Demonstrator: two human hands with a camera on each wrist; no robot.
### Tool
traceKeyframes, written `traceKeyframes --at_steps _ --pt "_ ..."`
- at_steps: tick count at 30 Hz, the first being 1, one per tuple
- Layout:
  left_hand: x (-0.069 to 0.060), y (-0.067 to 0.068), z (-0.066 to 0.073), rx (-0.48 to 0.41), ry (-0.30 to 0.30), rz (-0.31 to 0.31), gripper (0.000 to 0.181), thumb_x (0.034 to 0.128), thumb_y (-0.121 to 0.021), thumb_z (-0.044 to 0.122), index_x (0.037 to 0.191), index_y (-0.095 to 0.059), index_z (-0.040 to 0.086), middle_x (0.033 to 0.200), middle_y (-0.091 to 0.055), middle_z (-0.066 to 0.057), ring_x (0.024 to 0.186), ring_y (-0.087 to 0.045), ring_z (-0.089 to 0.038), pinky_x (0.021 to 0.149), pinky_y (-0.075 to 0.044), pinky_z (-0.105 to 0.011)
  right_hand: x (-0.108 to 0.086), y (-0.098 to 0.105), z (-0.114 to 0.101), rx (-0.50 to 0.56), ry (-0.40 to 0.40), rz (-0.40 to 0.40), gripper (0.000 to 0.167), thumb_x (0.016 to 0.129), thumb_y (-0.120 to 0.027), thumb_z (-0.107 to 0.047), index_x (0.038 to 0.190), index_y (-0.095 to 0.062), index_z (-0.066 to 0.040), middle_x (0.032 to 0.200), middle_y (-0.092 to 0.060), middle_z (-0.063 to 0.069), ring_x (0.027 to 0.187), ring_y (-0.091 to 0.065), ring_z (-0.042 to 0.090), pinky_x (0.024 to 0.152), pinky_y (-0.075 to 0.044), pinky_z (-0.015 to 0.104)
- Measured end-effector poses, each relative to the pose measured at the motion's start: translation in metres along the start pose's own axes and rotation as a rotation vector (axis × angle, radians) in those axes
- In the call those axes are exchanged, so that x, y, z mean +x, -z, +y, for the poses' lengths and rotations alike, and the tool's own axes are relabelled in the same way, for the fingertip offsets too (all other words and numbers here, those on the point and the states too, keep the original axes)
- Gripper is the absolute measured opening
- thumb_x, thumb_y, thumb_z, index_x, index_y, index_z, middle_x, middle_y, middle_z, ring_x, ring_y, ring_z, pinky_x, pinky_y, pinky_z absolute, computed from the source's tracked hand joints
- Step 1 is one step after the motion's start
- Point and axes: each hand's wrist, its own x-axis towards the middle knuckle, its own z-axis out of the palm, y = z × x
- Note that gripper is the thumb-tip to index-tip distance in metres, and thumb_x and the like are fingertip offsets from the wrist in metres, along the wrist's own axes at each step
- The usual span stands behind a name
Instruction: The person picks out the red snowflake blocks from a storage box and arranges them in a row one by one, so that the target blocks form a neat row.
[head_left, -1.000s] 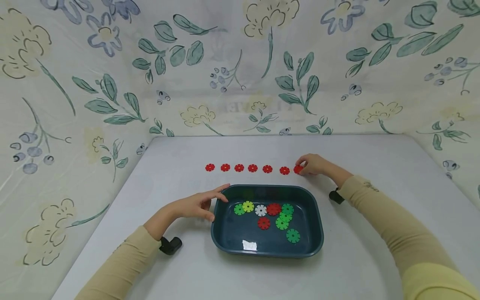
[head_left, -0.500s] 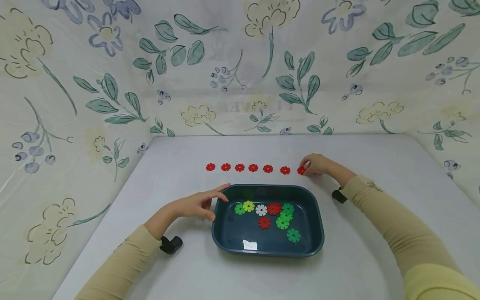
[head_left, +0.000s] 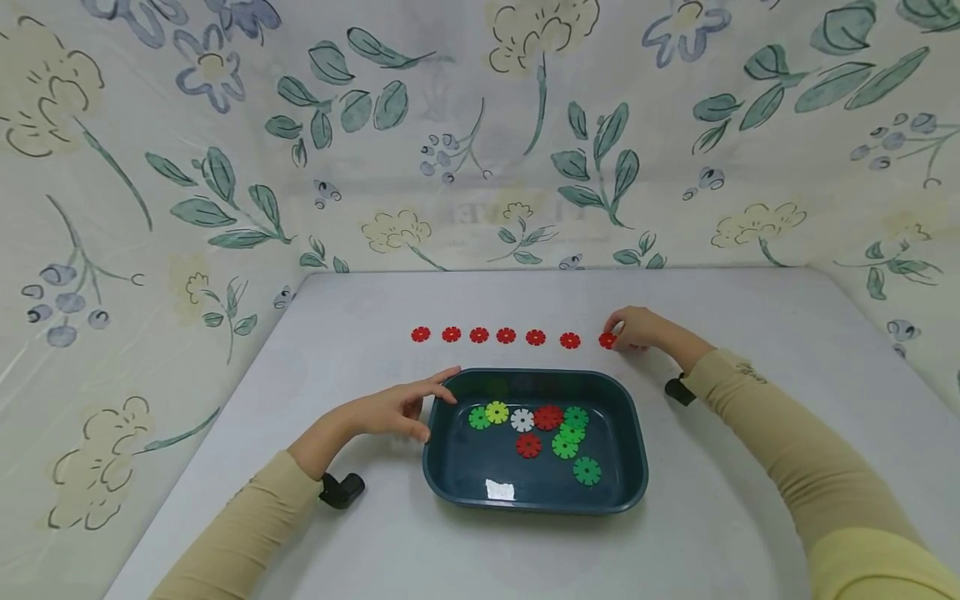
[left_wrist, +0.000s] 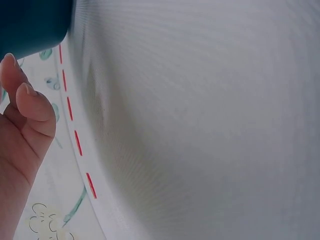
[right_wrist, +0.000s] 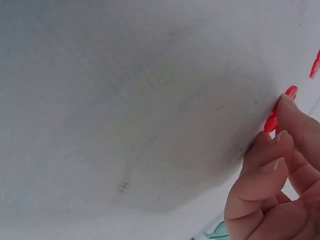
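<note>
My right hand (head_left: 636,327) pinches a red notched plastic disc (head_left: 607,341) at the right end of a row of red discs on the table. In the right wrist view the thumb (right_wrist: 300,125) presses on that disc (right_wrist: 271,122), with the fingers close to its other edge. My left hand (head_left: 390,410) rests at the left rim of a dark blue tray (head_left: 536,498), its fingers extended and loosely bent. Inside the tray lie several notched discs: green, yellow, a white disc (head_left: 522,420) and a red one (head_left: 528,446). The left wrist view shows the hand beside the tray's corner.
The row of red discs lies flat behind the tray, from the leftmost disc (head_left: 421,334) to a nearer disc (head_left: 570,340); a wider gap comes before the touched one. A white table (head_left: 360,308) carries everything. Floral cloth (head_left: 480,183) hangs behind and beside it.
My right hand has slid the end red disc a little to the right, widening the gap to its neighbour. The left hand and the tray stay put.
</note>
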Motion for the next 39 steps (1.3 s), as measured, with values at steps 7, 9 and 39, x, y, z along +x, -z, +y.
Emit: traceKeyframes --at_steps 7,9,39 --pt "0.0 0.0 0.001 -0.01 -0.003 -0.003 0.059 0.0788 -0.068 0.036 0.128 -0.048 0.009 0.154 -0.01 -0.009 0.062 -0.045 -0.018 0.055 -0.039 -0.018 -0.002 0.001 -0.001 0.006 -0.003 -0.02 0.032 0.084 -0.062 -0.008 0.114 -0.053 -0.002 0.101 -0.052 0.017 0.075 -0.048 0.021 0.06 -0.045 0.023" --pt "0.0 0.0 0.001 -0.007 -0.004 -0.001 0.059 0.0789 -0.068 0.035 0.128 -0.048 0.009 0.154 -0.01 -0.009 0.061 -0.045 -0.016 0.054 -0.039 -0.018 -0.002 0.002 -0.001 0.008 0.001 -0.021 0.034 0.084 -0.062 -0.01 0.116 -0.052 -0.002 0.102 -0.051 0.017 0.077 -0.048 0.021 0.062 -0.046 0.025" --pt "0.0 -0.001 -0.001 -0.009 0.006 0.006 0.057 0.0792 -0.069 0.031 0.128 -0.048 0.009 0.154 -0.01 -0.008 0.062 -0.045 -0.022 0.055 -0.041 -0.019 -0.07 0.012 -0.089 0.036 0.402 0.029 0.026 0.084 -0.065 -0.015 0.109 -0.059 -0.006 0.086 -0.065 0.007 0.066 -0.055 0.022 0.061 -0.05 0.03"
